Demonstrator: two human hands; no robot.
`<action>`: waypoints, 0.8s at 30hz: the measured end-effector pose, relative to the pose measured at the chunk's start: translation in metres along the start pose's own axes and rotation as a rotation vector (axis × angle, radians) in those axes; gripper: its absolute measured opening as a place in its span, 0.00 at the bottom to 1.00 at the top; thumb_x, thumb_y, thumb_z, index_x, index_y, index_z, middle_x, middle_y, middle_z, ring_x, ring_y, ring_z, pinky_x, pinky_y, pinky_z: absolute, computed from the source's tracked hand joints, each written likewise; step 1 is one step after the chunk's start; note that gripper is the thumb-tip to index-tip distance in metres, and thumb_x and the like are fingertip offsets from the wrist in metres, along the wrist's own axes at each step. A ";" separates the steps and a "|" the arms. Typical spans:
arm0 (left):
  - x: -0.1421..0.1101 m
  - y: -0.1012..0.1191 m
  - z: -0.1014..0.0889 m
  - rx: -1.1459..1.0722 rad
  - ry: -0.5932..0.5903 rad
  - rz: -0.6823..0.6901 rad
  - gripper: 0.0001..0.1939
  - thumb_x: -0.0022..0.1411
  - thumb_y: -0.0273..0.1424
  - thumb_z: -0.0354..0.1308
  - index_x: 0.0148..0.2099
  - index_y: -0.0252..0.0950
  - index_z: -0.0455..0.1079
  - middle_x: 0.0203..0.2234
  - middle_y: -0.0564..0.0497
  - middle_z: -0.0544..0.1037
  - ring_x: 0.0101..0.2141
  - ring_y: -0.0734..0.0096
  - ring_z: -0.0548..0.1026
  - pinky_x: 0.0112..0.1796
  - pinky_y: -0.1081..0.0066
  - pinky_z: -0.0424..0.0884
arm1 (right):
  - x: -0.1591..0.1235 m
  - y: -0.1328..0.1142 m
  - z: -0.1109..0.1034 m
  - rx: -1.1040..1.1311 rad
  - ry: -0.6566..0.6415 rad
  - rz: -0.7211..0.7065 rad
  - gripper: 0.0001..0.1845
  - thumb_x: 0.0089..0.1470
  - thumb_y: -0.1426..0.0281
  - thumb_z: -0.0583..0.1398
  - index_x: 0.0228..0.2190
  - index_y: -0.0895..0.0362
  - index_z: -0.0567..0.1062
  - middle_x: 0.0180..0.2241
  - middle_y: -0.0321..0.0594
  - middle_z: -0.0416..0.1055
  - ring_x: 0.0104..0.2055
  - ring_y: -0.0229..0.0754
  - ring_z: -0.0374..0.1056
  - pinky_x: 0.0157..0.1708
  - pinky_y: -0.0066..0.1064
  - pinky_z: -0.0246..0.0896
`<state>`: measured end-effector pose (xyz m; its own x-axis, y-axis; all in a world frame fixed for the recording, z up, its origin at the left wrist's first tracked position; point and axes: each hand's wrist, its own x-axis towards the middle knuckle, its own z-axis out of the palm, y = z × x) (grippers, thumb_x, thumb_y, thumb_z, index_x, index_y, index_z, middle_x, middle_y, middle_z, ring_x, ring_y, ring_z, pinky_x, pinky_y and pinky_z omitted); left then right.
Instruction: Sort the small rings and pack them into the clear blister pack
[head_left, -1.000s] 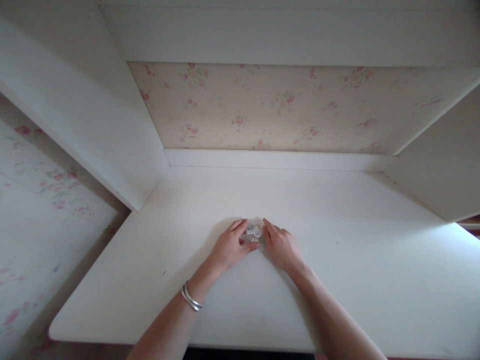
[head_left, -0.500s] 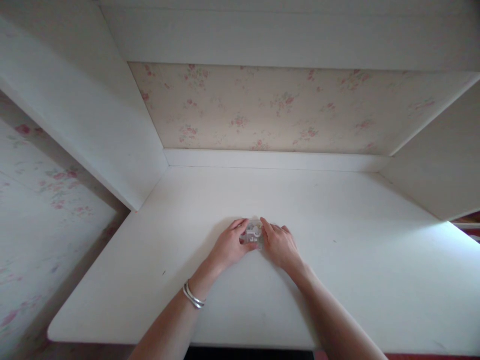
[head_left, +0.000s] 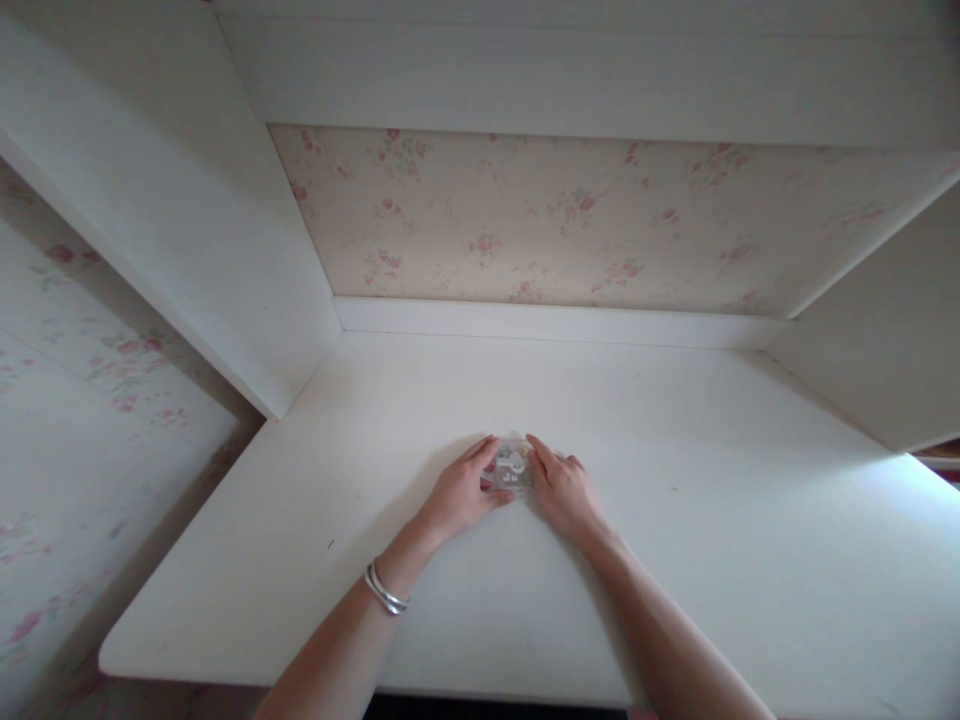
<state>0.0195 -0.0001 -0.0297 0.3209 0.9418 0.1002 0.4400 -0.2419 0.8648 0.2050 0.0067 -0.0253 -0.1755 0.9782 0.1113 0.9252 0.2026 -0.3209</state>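
A small clear plastic case (head_left: 514,468) lies on the white desktop, with white shapes and a few coloured bits showing in or on it; I cannot make out what they are. My left hand (head_left: 463,490) grips its left side, fingers at the far edge and thumb along the near edge. From the right, my right hand (head_left: 562,488) holds the case's other end, the index finger reaching its far corner. The right thumb is mostly hidden. Two silver bangles (head_left: 386,590) circle my left wrist.
The white desk (head_left: 705,560) spreads around my hands. White side panels (head_left: 172,200) rise at left and right, and an overhead panel (head_left: 570,80) hangs across the back. Behind is floral wallpaper (head_left: 525,220). A small dark speck (head_left: 331,544) lies left of my forearm.
My right hand has shifted slightly right, uncovering a little more of the case. The left hand keeps its hold. The whole view has moved a little.
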 end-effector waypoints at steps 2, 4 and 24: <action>0.000 0.000 0.000 0.010 -0.002 -0.004 0.40 0.48 0.31 0.65 0.62 0.46 0.54 0.60 0.48 0.58 0.44 0.65 0.74 0.39 0.70 0.76 | 0.000 0.001 0.001 0.011 0.004 0.013 0.23 0.64 0.65 0.40 0.55 0.55 0.63 0.37 0.42 0.77 0.37 0.41 0.72 0.43 0.32 0.57; 0.000 0.000 0.000 0.024 -0.005 -0.005 0.41 0.48 0.32 0.66 0.62 0.46 0.54 0.60 0.48 0.60 0.42 0.66 0.74 0.39 0.70 0.76 | 0.000 0.000 0.001 0.015 0.005 0.020 0.23 0.64 0.64 0.40 0.55 0.55 0.63 0.37 0.43 0.77 0.37 0.41 0.72 0.43 0.32 0.57; -0.003 0.008 0.005 0.189 0.065 0.107 0.38 0.49 0.39 0.65 0.60 0.41 0.56 0.55 0.44 0.63 0.52 0.57 0.66 0.50 0.58 0.68 | -0.001 -0.001 -0.001 0.038 -0.014 -0.015 0.25 0.65 0.62 0.37 0.53 0.56 0.64 0.36 0.43 0.76 0.38 0.41 0.72 0.44 0.33 0.56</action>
<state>0.0259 -0.0055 -0.0256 0.3223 0.9200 0.2229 0.5579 -0.3748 0.7404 0.2045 0.0052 -0.0236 -0.1942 0.9755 0.1036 0.9091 0.2186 -0.3546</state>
